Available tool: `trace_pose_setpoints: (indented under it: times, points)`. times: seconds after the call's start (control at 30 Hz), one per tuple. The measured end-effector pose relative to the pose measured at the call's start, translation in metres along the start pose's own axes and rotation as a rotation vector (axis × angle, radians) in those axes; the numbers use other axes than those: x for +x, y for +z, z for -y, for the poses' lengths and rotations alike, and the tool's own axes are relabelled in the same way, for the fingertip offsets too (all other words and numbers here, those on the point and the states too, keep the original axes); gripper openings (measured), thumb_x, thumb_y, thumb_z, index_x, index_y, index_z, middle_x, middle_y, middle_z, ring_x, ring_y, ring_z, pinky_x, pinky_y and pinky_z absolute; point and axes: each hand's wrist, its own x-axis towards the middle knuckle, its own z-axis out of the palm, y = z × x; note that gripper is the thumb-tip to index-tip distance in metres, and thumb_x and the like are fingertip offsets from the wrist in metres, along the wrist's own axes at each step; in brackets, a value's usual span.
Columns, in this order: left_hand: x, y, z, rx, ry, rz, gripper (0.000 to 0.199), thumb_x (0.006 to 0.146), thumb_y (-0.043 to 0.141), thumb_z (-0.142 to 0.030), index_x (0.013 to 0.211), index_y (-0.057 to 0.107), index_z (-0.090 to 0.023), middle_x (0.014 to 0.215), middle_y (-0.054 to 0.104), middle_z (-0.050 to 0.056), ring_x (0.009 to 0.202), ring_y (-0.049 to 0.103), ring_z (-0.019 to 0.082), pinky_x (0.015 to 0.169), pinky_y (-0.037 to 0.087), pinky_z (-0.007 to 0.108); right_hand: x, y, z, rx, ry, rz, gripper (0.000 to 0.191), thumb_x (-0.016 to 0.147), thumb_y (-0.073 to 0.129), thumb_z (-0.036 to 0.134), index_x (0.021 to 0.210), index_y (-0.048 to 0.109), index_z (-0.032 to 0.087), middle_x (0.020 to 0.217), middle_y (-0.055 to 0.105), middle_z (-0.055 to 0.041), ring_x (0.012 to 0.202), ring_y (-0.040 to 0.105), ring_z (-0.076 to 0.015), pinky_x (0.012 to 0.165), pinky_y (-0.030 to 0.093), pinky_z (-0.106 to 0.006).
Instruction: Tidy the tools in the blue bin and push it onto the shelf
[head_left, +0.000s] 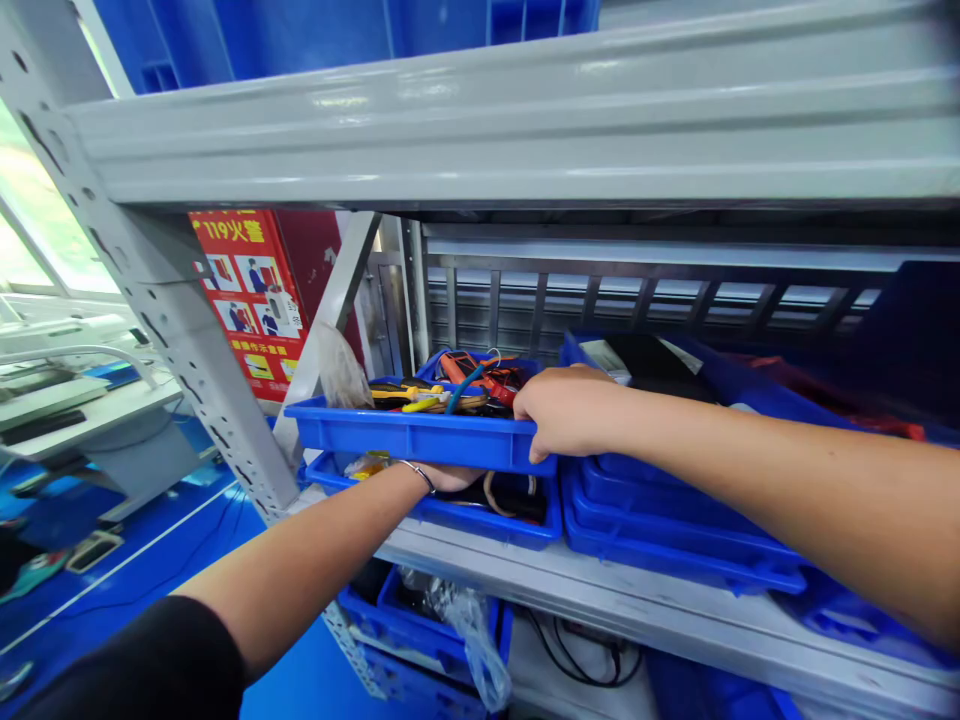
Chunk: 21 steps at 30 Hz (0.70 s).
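Note:
My right hand (564, 408) grips the front right corner of a shallow blue tray (420, 436), fingers over its rim. The tray holds yellow-handled pliers (409, 392), a red multimeter (459, 367) and other tools. Directly beneath it sits a second blue tray (480, 520) with a tan ring-shaped item and dark objects inside. My left hand (457, 478) reaches into the gap between the two trays, above the lower one's contents. Its fingers are hidden under the upper tray, so whether they hold anything does not show.
A grey metal shelf (480, 545) carries the trays. Its thick upper beam (510, 130) crosses overhead. More stacked blue trays (675, 540) stand at right. A slanted brace and a red fire-notice box (247, 300) are at left. Below lie bins with a plastic bag (476, 630).

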Motion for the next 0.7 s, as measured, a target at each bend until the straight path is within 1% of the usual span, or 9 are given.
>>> trace_pose_setpoints:
  times: [0.1,0.17,0.37,0.4,0.47,0.57,0.6,0.63,0.7]
  points:
    - [-0.003,0.0,0.001,0.011,0.028,0.011,0.047,0.091,0.038,-0.036,0.132,0.044,-0.015,0.139,0.045,0.008,0.122,0.042,0.024,0.107,0.024,0.038,0.0,0.001,0.0,0.001,-0.015,-0.011,0.041,0.058,0.071,0.044,0.095,0.07,0.026,0.086,0.069,-0.0061,0.074,0.063,-0.025,0.059,0.043,-0.03]
    - [-0.007,-0.002,-0.002,0.018,0.048,0.019,0.048,0.09,0.04,-0.039,0.134,0.042,-0.019,0.141,0.043,0.006,0.125,0.04,0.026,0.108,0.022,0.039,0.0,0.001,0.0,0.001,-0.014,-0.001,0.042,0.058,0.072,0.043,0.095,0.071,0.025,0.087,0.069,-0.0068,0.075,0.063,-0.0245,0.06,0.043,-0.03]
    - [-0.016,-0.005,-0.015,0.046,0.131,0.063,0.05,0.09,0.04,-0.039,0.137,0.039,-0.019,0.145,0.036,0.005,0.134,0.027,0.025,0.112,0.01,0.038,-0.001,0.004,0.001,-0.004,-0.012,-0.008,0.038,0.059,0.072,0.043,0.092,0.071,0.025,0.084,0.069,-0.0061,0.075,0.063,-0.0251,0.064,0.044,-0.032]
    - [-0.018,-0.005,-0.017,0.036,0.132,0.057,0.05,0.09,0.04,-0.039,0.137,0.038,-0.02,0.145,0.035,0.005,0.135,0.026,0.025,0.112,0.011,0.037,-0.001,0.004,0.001,-0.005,-0.008,-0.007,0.038,0.059,0.072,0.043,0.092,0.071,0.024,0.084,0.07,-0.0063,0.076,0.063,-0.0251,0.065,0.044,-0.032]
    - [-0.028,-0.008,-0.021,-0.014,0.086,0.083,0.048,0.09,0.04,-0.04,0.134,0.044,-0.02,0.143,0.038,0.005,0.132,0.031,0.026,0.111,0.017,0.037,-0.001,0.004,0.002,-0.003,-0.003,-0.008,0.04,0.059,0.072,0.042,0.094,0.071,0.024,0.086,0.07,-0.0065,0.078,0.063,-0.0247,0.068,0.044,-0.032]
    - [-0.062,-0.018,-0.032,-0.11,-0.108,0.131,0.046,0.088,0.043,-0.044,0.124,0.056,-0.019,0.134,0.05,0.008,0.126,0.041,0.031,0.108,0.023,0.043,-0.003,0.002,0.003,-0.011,-0.004,-0.012,0.04,0.059,0.073,0.041,0.095,0.07,0.024,0.088,0.07,-0.0067,0.08,0.063,-0.0252,0.068,0.043,-0.032]
    - [-0.078,-0.023,-0.037,-0.139,-0.168,0.107,0.046,0.086,0.047,-0.044,0.125,0.055,-0.02,0.135,0.049,0.009,0.128,0.038,0.032,0.109,0.019,0.046,-0.003,0.001,0.004,-0.019,-0.004,-0.009,0.04,0.059,0.073,0.042,0.095,0.07,0.024,0.088,0.07,-0.0071,0.079,0.063,-0.0257,0.068,0.043,-0.033]
    - [-0.096,-0.027,-0.043,-0.173,-0.197,0.093,0.049,0.084,0.051,-0.043,0.129,0.05,-0.022,0.139,0.043,0.007,0.132,0.03,0.032,0.11,0.013,0.047,-0.004,0.001,0.004,-0.028,-0.003,-0.003,0.039,0.06,0.073,0.042,0.094,0.071,0.023,0.087,0.069,-0.0078,0.079,0.064,-0.0262,0.068,0.043,-0.033]
    - [-0.133,-0.033,-0.056,-0.291,-0.209,0.094,0.053,0.083,0.054,-0.042,0.133,0.043,-0.028,0.144,0.035,0.002,0.136,0.02,0.031,0.111,0.008,0.047,-0.005,0.001,0.008,-0.043,-0.019,0.012,0.036,0.061,0.073,0.04,0.091,0.071,0.02,0.083,0.069,-0.0089,0.077,0.064,-0.0266,0.069,0.043,-0.035]
